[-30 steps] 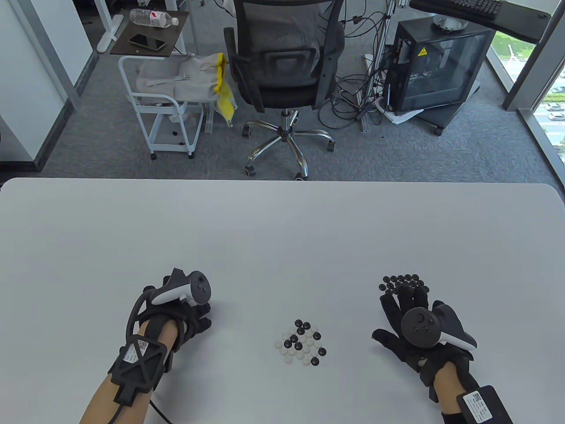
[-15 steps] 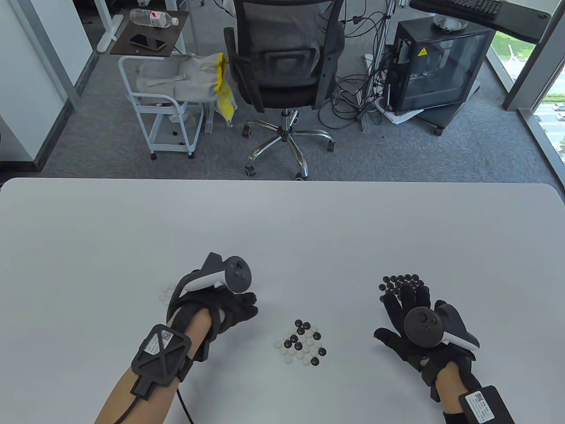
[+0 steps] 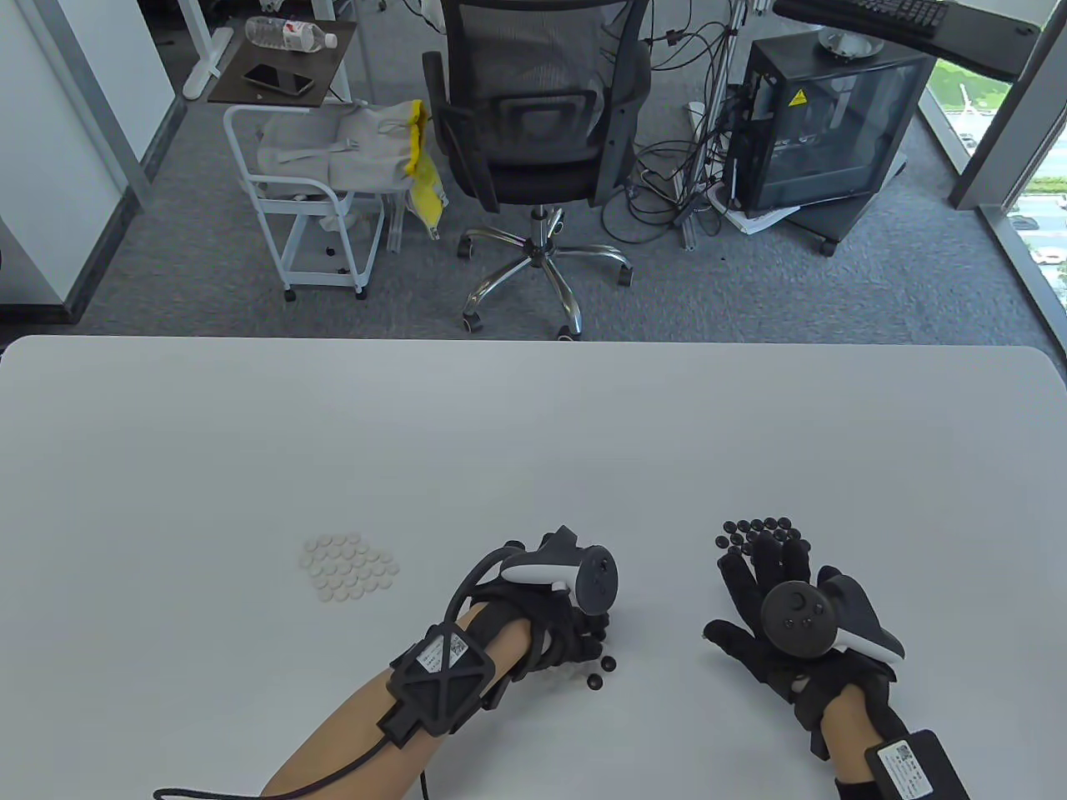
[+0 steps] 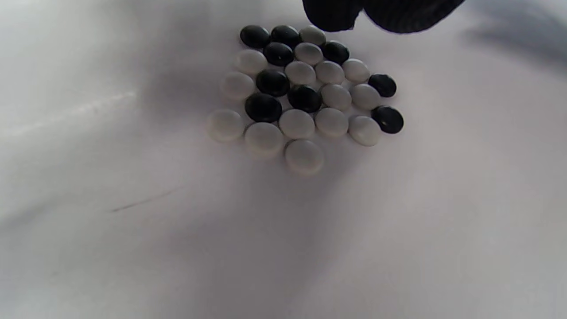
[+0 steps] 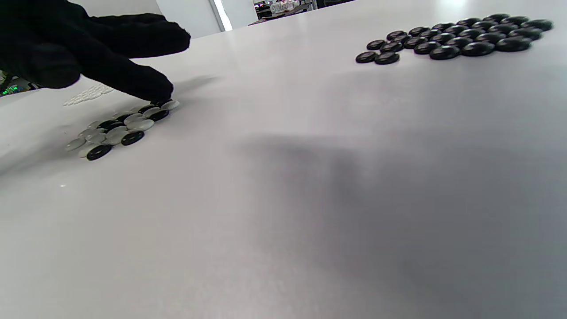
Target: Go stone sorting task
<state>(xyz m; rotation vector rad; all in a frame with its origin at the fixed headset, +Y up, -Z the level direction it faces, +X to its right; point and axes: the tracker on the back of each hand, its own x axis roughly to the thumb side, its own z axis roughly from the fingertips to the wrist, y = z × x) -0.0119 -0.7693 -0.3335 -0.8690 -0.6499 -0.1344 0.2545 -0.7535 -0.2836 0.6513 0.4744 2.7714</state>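
Note:
A mixed pile of black and white stones (image 4: 305,93) lies on the white table (image 3: 533,433), mostly hidden in the table view under my left hand (image 3: 593,635); two black ones (image 3: 608,664) show beside it. The left hand's fingertips (image 4: 336,15) hang at the pile's far edge. In the right wrist view one left finger (image 5: 146,84) touches a stone at the end of the mixed pile (image 5: 117,130), and the finger above it stands apart. My right hand (image 3: 763,575) lies flat with spread fingers, its tips at the sorted black stones (image 3: 754,533).
Sorted white stones (image 3: 348,568) form a flat patch left of the left hand. The sorted black stones (image 5: 456,40) lie in a tight patch at the right. An office chair (image 3: 533,125) and a cart (image 3: 308,192) stand beyond the table's far edge.
My left hand has moved right, from the white stone patch to the mixed pile, uncovering the white stones. The right hand has stayed in place.

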